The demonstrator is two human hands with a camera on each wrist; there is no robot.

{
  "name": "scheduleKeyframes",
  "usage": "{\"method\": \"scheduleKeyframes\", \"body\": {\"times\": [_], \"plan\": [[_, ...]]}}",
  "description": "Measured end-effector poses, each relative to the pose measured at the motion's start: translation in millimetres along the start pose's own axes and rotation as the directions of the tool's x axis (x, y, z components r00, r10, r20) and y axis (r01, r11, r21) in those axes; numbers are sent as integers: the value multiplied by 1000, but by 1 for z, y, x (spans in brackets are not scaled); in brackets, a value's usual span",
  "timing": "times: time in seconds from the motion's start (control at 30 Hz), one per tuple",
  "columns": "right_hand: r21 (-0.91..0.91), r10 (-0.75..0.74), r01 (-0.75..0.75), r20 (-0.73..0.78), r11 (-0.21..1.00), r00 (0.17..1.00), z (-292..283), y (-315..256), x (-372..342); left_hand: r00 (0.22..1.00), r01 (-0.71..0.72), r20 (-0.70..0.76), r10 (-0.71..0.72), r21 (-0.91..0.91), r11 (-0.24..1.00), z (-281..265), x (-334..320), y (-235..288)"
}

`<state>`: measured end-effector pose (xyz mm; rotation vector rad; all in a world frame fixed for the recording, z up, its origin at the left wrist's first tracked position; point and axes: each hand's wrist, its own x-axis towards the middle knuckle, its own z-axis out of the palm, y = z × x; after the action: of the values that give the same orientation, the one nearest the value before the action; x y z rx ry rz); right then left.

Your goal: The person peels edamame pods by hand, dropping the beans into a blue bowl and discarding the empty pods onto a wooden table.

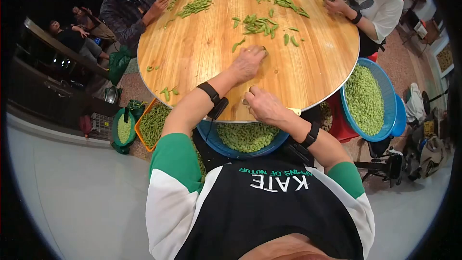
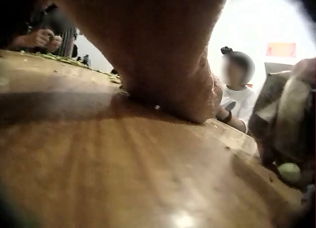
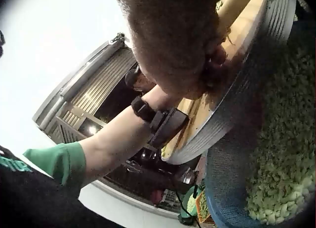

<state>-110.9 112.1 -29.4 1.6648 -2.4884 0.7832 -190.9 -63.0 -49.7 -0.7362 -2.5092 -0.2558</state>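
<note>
My left hand (image 1: 248, 62) lies palm down on the wooden table (image 1: 197, 62), its fingertips close to a loose green pod (image 1: 237, 45) in the head view. Its underside is dark in the left wrist view, and whatever its fingers hold is hidden. Near the front rim, my right hand (image 1: 266, 106) has curled fingers. At those fingertips, the left wrist view shows a pale green bean (image 2: 289, 172). Just below the rim stands a blue basin full of shelled beans (image 1: 248, 137). A small heap of pods (image 1: 260, 25) lies beyond my left hand.
More pods (image 1: 199, 5) spread across the far side, where two people handle things at the rim. A blue basket of beans (image 1: 363, 98) stands at right, an orange crate of pods (image 1: 154, 123) at left. A yellow object (image 1: 294, 111) sits by my right wrist.
</note>
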Motion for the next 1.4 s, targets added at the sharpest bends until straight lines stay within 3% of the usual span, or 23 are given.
{"method": "scheduleKeyframes", "body": {"times": [0.03,0.1,0.17,0.27,0.33,0.4,0.47,0.5,0.53,0.57,0.63,0.67,0.77,0.83,0.97,1.03,1.07,1.13,1.2,1.27,1.3,1.37,1.4], "plan": [[10,1,-1,-2,1000,1000,-1,-2,0,999,-26,-35,27,48,999,-6,-6,-9],[15,13,-13,19,1000,1000,-6,-5,0,970,12,230,-74,258,966,-24,-25,-35],[10,16,-16,28,1000,999,-7,-5,-1,978,99,129,-162,394,914,-40,-60,-57],[6,-5,5,23,1000,1000,-7,-7,-1,938,112,220,-269,543,833,-77,-98,-87],[2,-31,31,13,1000,999,-6,-9,3,906,170,121,-405,772,612,-86,-103,-94],[14,-87,86,44,996,995,-4,-10,3,972,104,126,-199,530,841,-71,-73,-92],[12,-45,45,58,999,997,-2,-16,3,879,117,344,-329,513,850,-60,-23,-42],[6,-9,9,68,1000,998,-3,-17,9,979,-56,201,-33,420,906,-40,-16,-43],[-9,-14,14,51,1000,999,-1,-18,10,964,-23,249,-90,418,908,-30,-6,-29],[-28,-25,26,34,999,999,2,-17,10,962,71,240,-130,241,968,-36,2,-21],[10,-28,28,33,1000,999,3,-17,11,995,-21,96,-12,333,943,-17,-16,-31],[-13,-76,77,33,997,997,2,-17,12,998,6,61,-31,369,929,-22,-25,-36],[13,-22,21,88,1000,996,-1,-18,13,990,136,-7,-139,260,956,-45,-54,-56],[56,27,-32,89,998,996,-4,-20,15,895,379,125,-428,289,879,-62,-83,-71],[88,-12,3,106,996,994,-6,-23,21,802,369,238,-548,524,768,-97,-120,-83],[58,-52,44,135,997,990,-2,-25,26,597,527,199,-778,634,566,-121,-119,-62],[52,-66,59,142,997,988,0,-25,26,591,541,185,-785,632,556,-125,-120,-56],[70,-84,78,84,994,993,4,-26,26,851,416,105,-515,463,782,-125,-123,-37],[57,-77,71,106,996,991,0,-26,30,897,436,7,-441,135,890,-111,-122,-7],[48,-53,47,122,998,991,-3,-25,29,878,462,147,-455,-12,887,-108,-121,27],[34,-76,72,147,997,986,-5,-24,26,876,466,148,-459,-16,885,-97,-126,39],[21,-102,100,170,995,980,-5,-25,22,959,265,-99,-267,-36,964,-81,-134,52],[-4,-100,101,153,995,983,-3,-25,15,957,268,-102,-271,-38,963,-78,-134,52]]}}
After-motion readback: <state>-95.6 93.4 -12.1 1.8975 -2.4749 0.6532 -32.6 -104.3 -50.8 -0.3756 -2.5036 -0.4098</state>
